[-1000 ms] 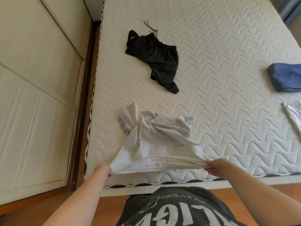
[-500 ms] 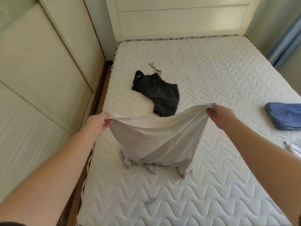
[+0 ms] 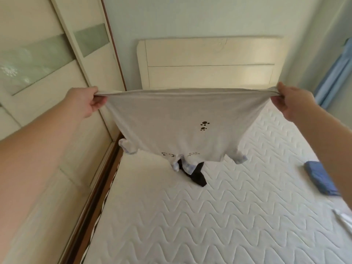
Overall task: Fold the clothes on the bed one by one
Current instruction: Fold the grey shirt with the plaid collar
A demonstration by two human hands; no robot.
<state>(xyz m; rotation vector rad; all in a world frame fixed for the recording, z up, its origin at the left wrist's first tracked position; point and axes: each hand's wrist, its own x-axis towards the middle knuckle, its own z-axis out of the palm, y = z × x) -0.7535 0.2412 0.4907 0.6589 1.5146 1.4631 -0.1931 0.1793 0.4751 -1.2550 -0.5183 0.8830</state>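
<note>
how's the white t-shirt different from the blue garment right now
The white t-shirt hangs spread out in the air, gripped by the left hand and right hand; the blue garment lies compact on the mattress, untouched. The t-shirt bears dark prints; the blue one looks plain.

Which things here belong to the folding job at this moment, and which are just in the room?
In the job:
- white T-shirt, held up by its hem
- left hand and right hand, gripping the hem's corners
- black garment, blue garment, white garment, on the mattress

Just there:
- headboard
- wardrobe
- blue curtain
</note>
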